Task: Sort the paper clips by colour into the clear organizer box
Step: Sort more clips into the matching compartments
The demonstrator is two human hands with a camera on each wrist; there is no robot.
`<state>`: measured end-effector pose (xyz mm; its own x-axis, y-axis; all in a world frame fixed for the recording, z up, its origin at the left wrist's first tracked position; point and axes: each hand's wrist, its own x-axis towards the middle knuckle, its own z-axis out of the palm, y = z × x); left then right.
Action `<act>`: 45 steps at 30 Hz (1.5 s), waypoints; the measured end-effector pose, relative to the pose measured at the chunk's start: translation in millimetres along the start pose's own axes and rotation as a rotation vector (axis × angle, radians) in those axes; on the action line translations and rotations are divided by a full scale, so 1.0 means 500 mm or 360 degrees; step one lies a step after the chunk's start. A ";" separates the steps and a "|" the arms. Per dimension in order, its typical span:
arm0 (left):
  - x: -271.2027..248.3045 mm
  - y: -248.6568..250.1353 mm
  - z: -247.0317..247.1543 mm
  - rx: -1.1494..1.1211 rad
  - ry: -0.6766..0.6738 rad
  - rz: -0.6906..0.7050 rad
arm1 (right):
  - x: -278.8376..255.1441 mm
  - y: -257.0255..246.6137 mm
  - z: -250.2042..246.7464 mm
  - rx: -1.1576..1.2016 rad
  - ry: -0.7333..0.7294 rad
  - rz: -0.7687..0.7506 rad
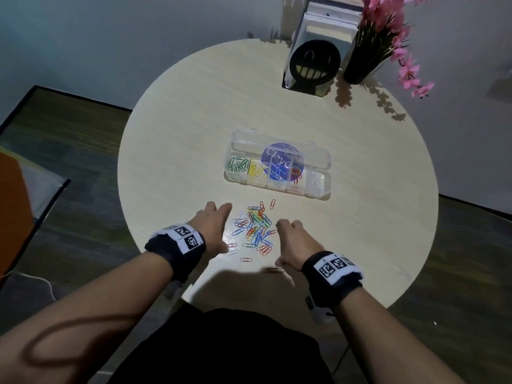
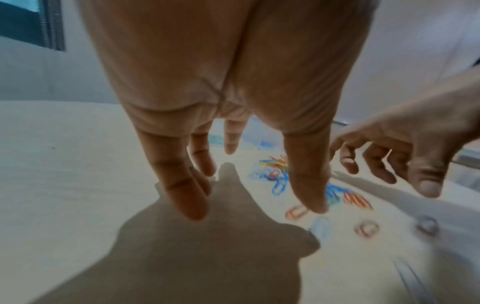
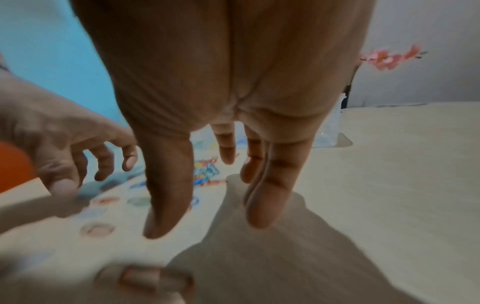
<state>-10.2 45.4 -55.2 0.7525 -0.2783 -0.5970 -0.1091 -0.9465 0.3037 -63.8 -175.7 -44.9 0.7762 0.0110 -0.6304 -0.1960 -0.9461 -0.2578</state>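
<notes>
The clear organizer box lies open at the middle of the round table, its compartments holding green, yellow, blue, red and white clips from left to right. A heap of mixed coloured paper clips lies in front of it, also seen blurred in the wrist views. My left hand hovers at the heap's left edge, fingers hanging straight and empty. My right hand hovers at the heap's right edge, fingers relaxed downward with nothing in them.
A few stray clips lie nearer the front edge, one red clip by my right wrist. At the back right stand a book holder with a smiling face and a dark vase of pink flowers.
</notes>
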 end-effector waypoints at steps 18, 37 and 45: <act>0.039 0.028 0.036 -0.0653 0.0351 0.0142 | 0.050 -0.081 0.005 0.0264 0.0117 -0.0025; 0.026 0.017 0.030 -0.0998 0.0393 -0.0063 | 0.083 -0.119 0.004 -0.0010 0.0185 -0.0145; 0.036 0.037 -0.004 -0.1520 0.0235 -0.0105 | 0.088 -0.098 -0.041 0.0209 0.0194 0.0020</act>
<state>2.6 23.2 -58.7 0.8192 -0.1443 -0.5550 0.4612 -0.4095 0.7872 -7.8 -135.5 -44.9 0.8386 -0.0474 -0.5426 -0.2764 -0.8955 -0.3489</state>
